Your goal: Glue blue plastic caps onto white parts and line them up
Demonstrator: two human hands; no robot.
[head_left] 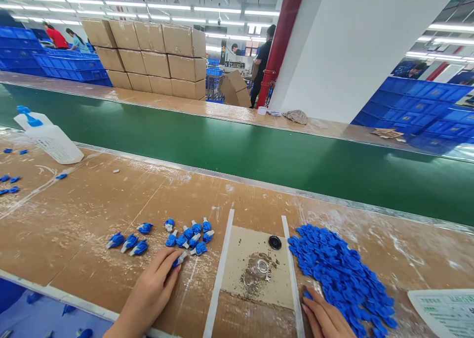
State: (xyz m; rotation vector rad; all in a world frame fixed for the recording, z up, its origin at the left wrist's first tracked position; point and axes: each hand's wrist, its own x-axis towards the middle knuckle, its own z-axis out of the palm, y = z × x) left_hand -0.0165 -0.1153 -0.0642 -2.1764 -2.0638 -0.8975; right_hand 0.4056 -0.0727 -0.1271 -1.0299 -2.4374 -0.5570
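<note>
My left hand (pixel 150 291) lies flat on the brown bench, its fingertips on one small blue-and-white plastic part (pixel 179 260) at the near edge of a loose group of several such parts (pixel 188 234). My right hand (pixel 324 318) rests at the lower left edge of a large heap of blue plastic pieces (pixel 340 274), fingertips touching a blue piece (pixel 307 294). Between the hands sits a stained square pad (pixel 255 269) framed by two white strips, with a small black disc (pixel 274 242) and a clear round fixture (pixel 261 266) on it.
A green conveyor belt (pixel 237 150) runs across behind the bench. A white squeeze bottle with a blue cap (pixel 50 138) lies at the left. A printed sheet (pixel 444 311) is at the right. Cardboard boxes (pixel 151 56), blue crates and people stand beyond.
</note>
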